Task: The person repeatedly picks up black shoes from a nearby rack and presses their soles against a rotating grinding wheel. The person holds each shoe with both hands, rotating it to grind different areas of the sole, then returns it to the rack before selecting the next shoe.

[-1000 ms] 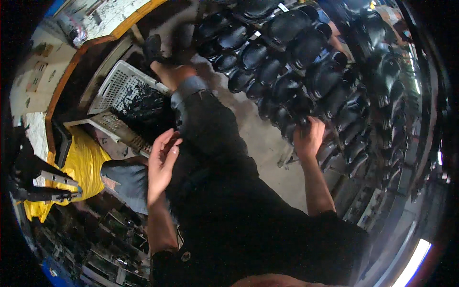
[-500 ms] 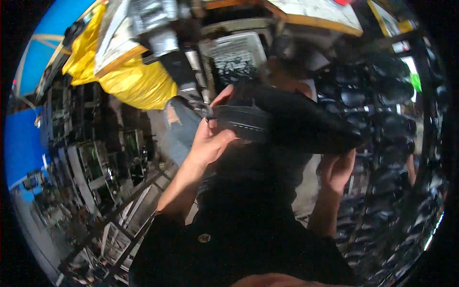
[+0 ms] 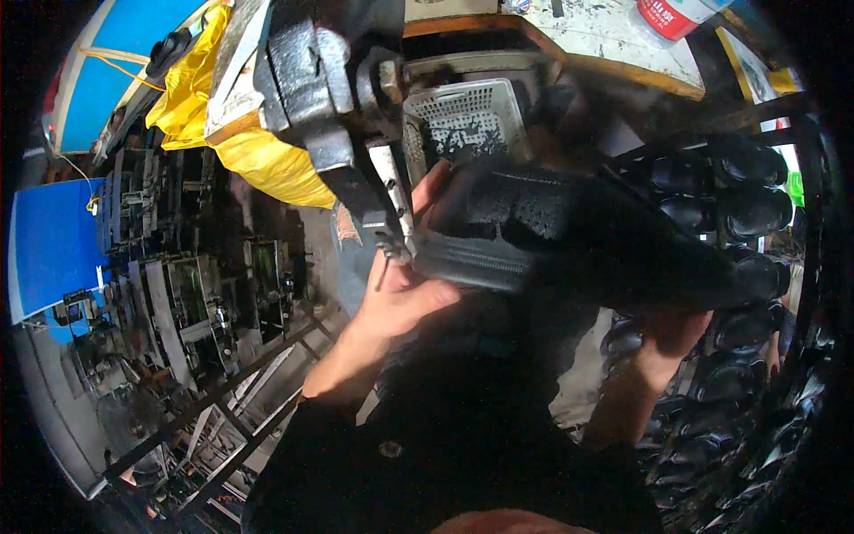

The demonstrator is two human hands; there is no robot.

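I had the left hand (image 3: 400, 303) clamped on the near end of one black shoe (image 3: 556, 222), just beside one machine (image 3: 334, 98); one right hand (image 3: 676, 336) sat under its other end, grip too shadowed to tell. Beyond stood one crate (image 3: 518, 120) and one bucket (image 3: 669, 21).

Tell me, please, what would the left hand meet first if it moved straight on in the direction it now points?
The left hand would most likely meet the black shoe first, which it is holding. Beyond that, the white basket seems roughly in line, but depth is unclear.
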